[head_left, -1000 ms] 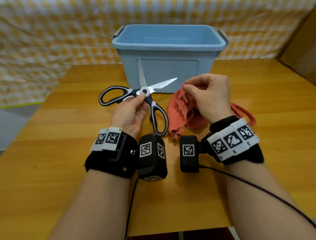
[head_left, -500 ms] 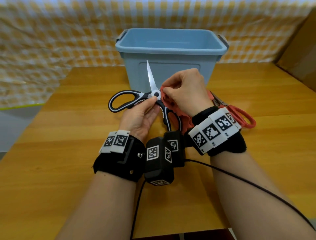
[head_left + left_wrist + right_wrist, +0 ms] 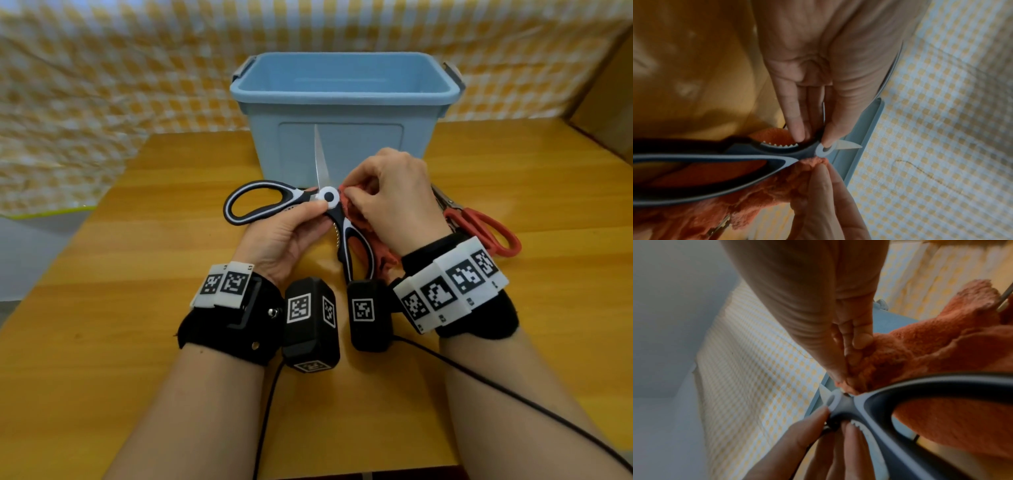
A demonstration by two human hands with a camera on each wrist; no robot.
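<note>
Hold the scissors spread wide, lifted just over the table in front of the blue bin, with one blade pointing up. Pinch firmly at the pivot with the left hand, thumb on top and fingers beneath, clear of both edges. With the right hand, fingertips closed on a fold of the orange cloth, press into the crotch beside the pivot, then draw outward along the hidden blade, from the spine, never against the edge. Bunch plenty of cloth between fingertips and steel. Mind the trailing cloth near the red scissors lying to the right.
</note>
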